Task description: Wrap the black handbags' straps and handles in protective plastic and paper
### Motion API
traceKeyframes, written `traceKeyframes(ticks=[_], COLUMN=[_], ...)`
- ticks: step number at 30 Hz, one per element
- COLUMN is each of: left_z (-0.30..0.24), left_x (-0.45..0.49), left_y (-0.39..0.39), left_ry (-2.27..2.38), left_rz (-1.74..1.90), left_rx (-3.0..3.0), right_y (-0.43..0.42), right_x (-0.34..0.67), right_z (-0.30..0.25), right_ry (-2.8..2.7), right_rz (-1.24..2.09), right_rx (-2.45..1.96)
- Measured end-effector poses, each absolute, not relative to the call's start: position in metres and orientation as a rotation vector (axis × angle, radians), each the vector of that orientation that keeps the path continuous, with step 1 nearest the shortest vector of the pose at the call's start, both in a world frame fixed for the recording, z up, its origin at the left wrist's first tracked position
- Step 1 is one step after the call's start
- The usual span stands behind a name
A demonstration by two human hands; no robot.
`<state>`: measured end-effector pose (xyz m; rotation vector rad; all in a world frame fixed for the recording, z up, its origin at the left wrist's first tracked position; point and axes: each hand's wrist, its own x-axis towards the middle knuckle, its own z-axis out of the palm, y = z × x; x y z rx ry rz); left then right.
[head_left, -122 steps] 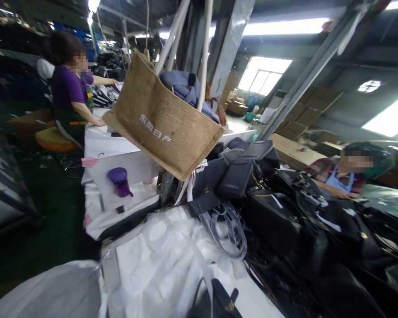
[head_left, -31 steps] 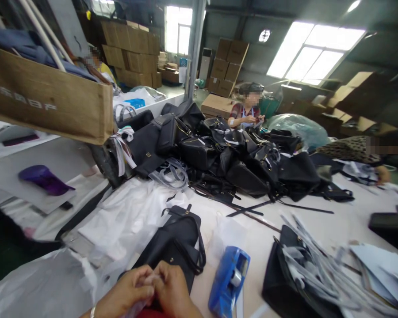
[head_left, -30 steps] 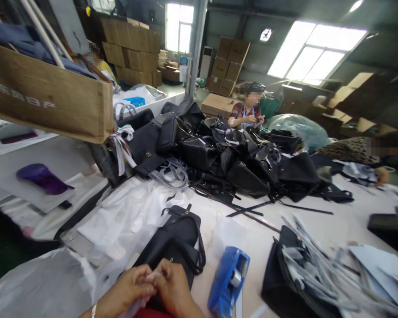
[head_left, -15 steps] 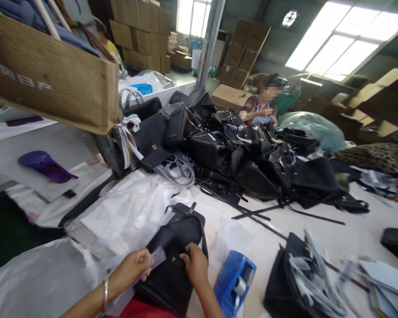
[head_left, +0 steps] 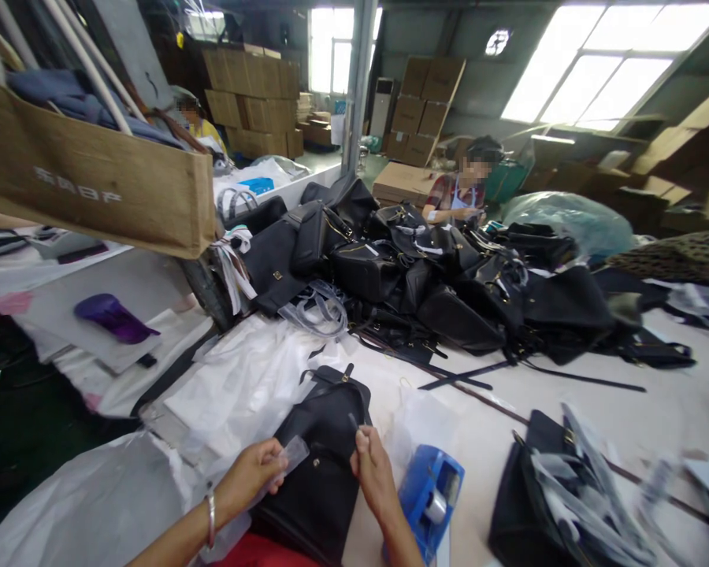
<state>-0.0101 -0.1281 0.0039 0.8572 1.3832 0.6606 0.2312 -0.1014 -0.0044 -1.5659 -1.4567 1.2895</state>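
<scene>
A black handbag [head_left: 324, 457] lies on the white table in front of me. My left hand [head_left: 251, 476], with a bangle at the wrist, is closed in a pinch on a clear plastic strip [head_left: 292, 455] held over the bag's left side. My right hand [head_left: 373, 472] is closed with the fingertips pinching a small dark part at the bag's right edge; what it grips is too small to name. A blue tape dispenser [head_left: 431, 496] stands just right of my right hand.
A big heap of black handbags [head_left: 425, 276] fills the table's middle. A jute bag [head_left: 94, 185] hangs at the upper left. White plastic bags [head_left: 254, 378], a purple cup [head_left: 112, 317], and another black bag with paper strips [head_left: 543, 488] lie around. A person [head_left: 464, 189] sits opposite.
My hands, clasped together a second ago, have parted: the left keeps the clear strip, the right moved to the bag's right edge. The view shifted slightly.
</scene>
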Motion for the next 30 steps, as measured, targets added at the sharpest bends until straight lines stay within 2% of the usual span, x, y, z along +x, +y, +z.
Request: traceKeyframes(ticks=[3,9,20,30], left_z=[0.009,0.027,0.039,0.04], left_x=[-0.008,-0.008,-0.009,-0.001], left_y=[-0.13,-0.133,-0.131,-0.133], left_ry=[1.38,1.368,1.423,1.323], left_rz=[0.641,0.583,0.446,0.451], left_rx=[0.931,1.108,1.314,1.191], right_y=[-0.109,-0.114,-0.114,-0.114], right_x=[0.23,0.228,0.228,0.218], right_z=[0.016,0.04,0.05,0.061], right_ry=[-1.684,-1.993,-2.306,-2.469], right_rz=[1.37,1.232,1.061,0.981], right_rx=[-1.396,-1.35,-1.274,-1.251])
